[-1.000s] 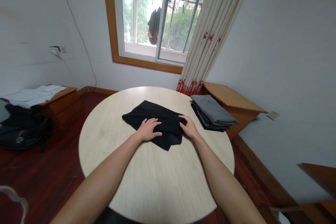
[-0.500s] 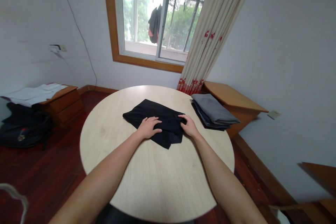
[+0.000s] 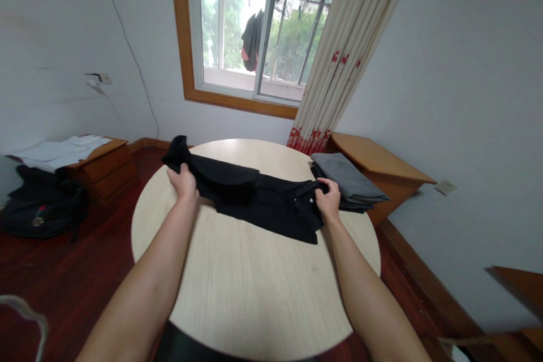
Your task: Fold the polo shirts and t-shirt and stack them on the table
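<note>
A pair of black trousers (image 3: 271, 203) stretches across the round table (image 3: 254, 288), partly unfolded, with a small white label and a button-like spot near its right end. My left hand (image 3: 184, 182) is closed on the left end, which rises off the tabletop and flops over beyond the fingers. At the right end, the fingers of my right hand (image 3: 328, 198) pinch the waist edge. The middle of the cloth rests on the table, with one layer lying folded over another.
A stack of folded grey and dark clothes (image 3: 348, 178) sits at the table's right edge, close to my right hand. Behind it stands a wooden cabinet (image 3: 377, 158). On the left are a drawer unit (image 3: 106, 167) with papers and a black bag (image 3: 42, 203).
The trousers were a compact folded bundle under both hands. My left hand has drawn one end leftward and up, opening them out; my right hand has shifted right with the other end.
</note>
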`<control>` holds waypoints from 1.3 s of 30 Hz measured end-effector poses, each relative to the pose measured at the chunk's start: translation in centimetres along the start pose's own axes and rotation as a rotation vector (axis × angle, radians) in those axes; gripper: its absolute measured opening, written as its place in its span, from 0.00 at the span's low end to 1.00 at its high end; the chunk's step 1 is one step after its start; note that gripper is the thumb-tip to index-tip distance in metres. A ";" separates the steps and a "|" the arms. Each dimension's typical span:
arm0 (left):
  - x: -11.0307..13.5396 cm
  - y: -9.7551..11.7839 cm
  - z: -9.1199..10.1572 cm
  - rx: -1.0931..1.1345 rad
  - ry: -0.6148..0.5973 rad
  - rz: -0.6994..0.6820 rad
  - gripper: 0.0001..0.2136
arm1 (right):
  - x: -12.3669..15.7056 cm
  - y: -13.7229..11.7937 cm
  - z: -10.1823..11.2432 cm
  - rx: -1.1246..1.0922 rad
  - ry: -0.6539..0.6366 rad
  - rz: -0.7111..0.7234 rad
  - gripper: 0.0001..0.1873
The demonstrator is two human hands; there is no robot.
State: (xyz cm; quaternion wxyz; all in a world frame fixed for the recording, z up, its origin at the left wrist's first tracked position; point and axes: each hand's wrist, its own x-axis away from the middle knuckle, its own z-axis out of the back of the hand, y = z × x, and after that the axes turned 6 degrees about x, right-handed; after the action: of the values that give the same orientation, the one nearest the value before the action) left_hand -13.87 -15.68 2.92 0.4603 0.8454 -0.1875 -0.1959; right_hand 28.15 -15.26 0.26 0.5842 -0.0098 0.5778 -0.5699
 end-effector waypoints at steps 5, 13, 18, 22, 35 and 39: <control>2.4 1.2 0.0 -0.221 -0.218 -0.424 0.28 | 0.5 1.7 -1.0 0.030 -0.173 -0.033 0.16; 8.8 2.2 -1.0 -0.500 -0.704 -0.669 0.12 | 1.2 1.2 -1.8 0.021 -0.388 0.063 0.18; 10.4 3.3 -1.1 -0.524 -0.716 -0.743 0.07 | 1.3 1.3 -1.9 0.021 -0.398 0.047 0.18; 11.5 3.5 -1.4 -0.503 -0.785 -0.740 0.07 | 1.3 1.2 -1.9 0.009 -0.399 0.049 0.16; 12.7 0.5 -1.0 -0.644 -1.221 -0.555 0.09 | 1.3 1.1 -1.8 0.002 -0.421 0.056 0.16; 13.1 -0.5 -0.7 -0.754 -1.268 -0.480 0.14 | 1.3 1.4 -1.9 0.013 -0.429 0.062 0.16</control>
State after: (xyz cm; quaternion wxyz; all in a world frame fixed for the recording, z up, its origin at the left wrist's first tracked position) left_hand -2.26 -21.40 0.76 0.4664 0.3755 -0.1474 -0.7873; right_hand 27.31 -14.40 -2.15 0.7110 -0.1094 0.4367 -0.5402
